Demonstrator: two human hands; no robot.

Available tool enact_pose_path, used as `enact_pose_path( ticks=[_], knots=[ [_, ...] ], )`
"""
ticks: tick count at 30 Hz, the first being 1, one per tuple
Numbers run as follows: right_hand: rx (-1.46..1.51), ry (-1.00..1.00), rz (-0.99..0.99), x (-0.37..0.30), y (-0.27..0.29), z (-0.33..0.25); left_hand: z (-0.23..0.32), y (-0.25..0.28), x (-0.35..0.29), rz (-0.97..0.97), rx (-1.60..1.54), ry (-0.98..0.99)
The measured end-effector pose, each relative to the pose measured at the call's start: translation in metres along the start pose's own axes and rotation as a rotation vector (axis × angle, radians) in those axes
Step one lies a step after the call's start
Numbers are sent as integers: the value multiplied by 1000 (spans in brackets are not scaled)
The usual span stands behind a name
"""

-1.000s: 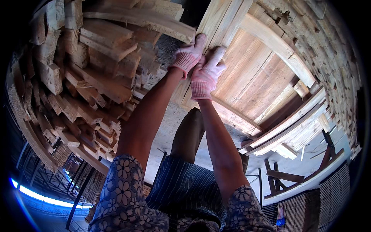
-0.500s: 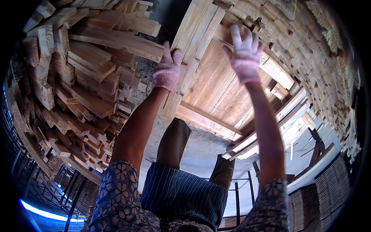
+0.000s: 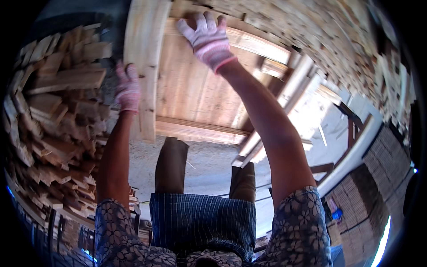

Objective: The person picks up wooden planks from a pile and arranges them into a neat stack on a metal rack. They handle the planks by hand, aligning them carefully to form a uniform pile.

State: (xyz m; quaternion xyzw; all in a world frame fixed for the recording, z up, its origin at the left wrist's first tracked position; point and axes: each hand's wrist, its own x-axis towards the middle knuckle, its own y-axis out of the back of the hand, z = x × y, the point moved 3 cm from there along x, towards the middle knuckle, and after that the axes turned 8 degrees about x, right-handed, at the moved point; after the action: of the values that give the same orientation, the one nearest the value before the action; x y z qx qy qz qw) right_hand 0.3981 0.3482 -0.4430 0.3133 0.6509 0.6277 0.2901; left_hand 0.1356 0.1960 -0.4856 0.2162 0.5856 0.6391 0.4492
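My left hand (image 3: 128, 91), in a pink and white knit glove, is at the left edge of a long pale plank (image 3: 141, 75). Its visible fingers are stretched out and apart; some are hidden. My right hand (image 3: 210, 42), gloved the same way, is open with fingers spread over the far rail (image 3: 255, 44) of a shallow wooden frame. Whether it presses on that rail I cannot tell. Between my hands and my knees lie the frame's flat boards (image 3: 195, 93), bordered on the near side by a narrow strip (image 3: 200, 129).
A tall heap of short wood offcuts (image 3: 66, 80) rises on the left. Stacked lumber ends (image 3: 320, 31) curve along the far right. Loose pale slats (image 3: 284, 111) lean at the frame's right side. Farther right are a dark metal stand (image 3: 351, 129) and bundled slats (image 3: 356, 200).
My right hand has moved left along the far rail, toward the long plank. My left hand stays by the plank's left edge. The whole view has turned, shifting the scene leftward.
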Motion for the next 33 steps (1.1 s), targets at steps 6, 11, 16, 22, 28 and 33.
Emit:
enact_pose_path(
  ticks=[6,11,16,22,28,33],
  knots=[
    [211,-1050,31,-277,73,117,15,20,2,-124,-56,216],
    [577,-1525,67,-409,20,105,19,10,-1,-47,-88,126],
    [969,-1605,49,-418,38,128,20,10,0,-80,-97,145],
    [1061,-1437,116,-394,64,83,-36,-1,16,152,248,-120],
    [1042,-1207,-122,-222,32,-37,13,4,1,-105,241,-27],
    [704,-1204,-175,-131,26,-82,6,8,0,-135,214,24]
  ],
)
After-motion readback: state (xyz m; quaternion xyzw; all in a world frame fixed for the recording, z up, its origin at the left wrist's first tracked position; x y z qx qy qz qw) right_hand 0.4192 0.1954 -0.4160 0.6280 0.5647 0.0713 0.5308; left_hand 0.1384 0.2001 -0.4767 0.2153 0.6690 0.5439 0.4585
